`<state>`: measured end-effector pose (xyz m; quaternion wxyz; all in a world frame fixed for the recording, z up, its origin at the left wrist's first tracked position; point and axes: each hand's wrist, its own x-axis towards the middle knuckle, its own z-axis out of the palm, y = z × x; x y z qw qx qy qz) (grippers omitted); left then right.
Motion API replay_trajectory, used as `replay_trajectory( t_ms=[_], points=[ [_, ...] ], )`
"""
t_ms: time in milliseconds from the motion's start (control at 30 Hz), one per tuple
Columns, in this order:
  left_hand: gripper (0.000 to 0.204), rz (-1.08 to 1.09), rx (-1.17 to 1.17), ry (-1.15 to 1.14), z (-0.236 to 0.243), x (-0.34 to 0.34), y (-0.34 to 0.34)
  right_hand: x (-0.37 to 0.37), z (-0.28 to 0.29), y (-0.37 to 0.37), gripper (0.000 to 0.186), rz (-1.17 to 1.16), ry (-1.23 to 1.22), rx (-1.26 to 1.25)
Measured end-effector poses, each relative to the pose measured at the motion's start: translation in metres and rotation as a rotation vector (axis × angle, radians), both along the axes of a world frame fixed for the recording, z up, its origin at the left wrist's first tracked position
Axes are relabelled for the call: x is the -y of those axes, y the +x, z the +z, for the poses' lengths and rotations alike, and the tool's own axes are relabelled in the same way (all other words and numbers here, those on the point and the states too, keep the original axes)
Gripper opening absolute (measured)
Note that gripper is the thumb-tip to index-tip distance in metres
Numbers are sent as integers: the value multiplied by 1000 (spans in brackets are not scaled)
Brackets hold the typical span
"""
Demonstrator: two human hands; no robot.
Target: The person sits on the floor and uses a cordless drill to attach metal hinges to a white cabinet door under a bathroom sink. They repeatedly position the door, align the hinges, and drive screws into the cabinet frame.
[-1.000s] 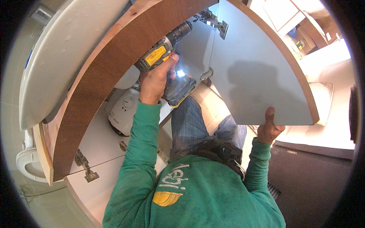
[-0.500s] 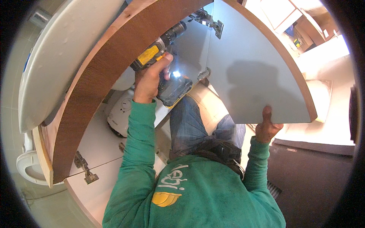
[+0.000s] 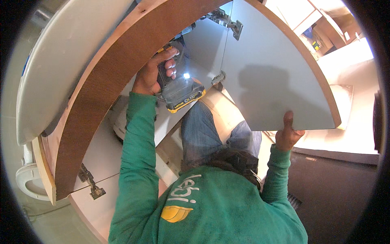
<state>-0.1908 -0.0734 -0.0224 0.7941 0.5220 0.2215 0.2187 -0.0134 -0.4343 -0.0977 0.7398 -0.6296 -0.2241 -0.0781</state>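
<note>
My left hand is wrapped round the grip of a cordless drill, dark with yellow trim and a lit lamp above its battery. The front of the drill reaches up behind the curved brown rim, which partly hides it. Close to its nose is the upper metal hinge of a pale grey curved door. A second hinge joins the door lower down. My right hand grips the door's lower edge, its thumb on the near face and its fingers behind.
At far left stands a white basin, above a toilet seat. Another pale door panel with an open hinge hangs at lower left. A white rounded appliance sits inside the cabinet. A dark panel lies at lower right.
My left hand and the drill have shifted left, and the drill's body has gone further behind the curved rim. The door and my right hand have moved only slightly right.
</note>
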Motion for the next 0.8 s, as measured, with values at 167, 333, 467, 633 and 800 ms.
replay_trajectory(
  t_ms=[167, 333, 467, 633, 800],
  points=[
    [20, 40, 10, 57, 0, 7, 3, 5, -6, 4, 29, 8, -19, -8],
    [18, 46, 52, -9, -5, 9, 4, -1, 1, 2, 33, -9, -21, 34],
    [17, 56, 57, -28, -10, 8, 5, 2, 0, 2, 37, -42, -111, 46],
    [17, 45, 61, -37, -9, 7, 4, -1, -4, 2, 36, -49, -8, 22],
    [17, 32, 65, -25, -12, 6, 3, -4, 1, 1, 36, -50, -21, 33]
  ],
)
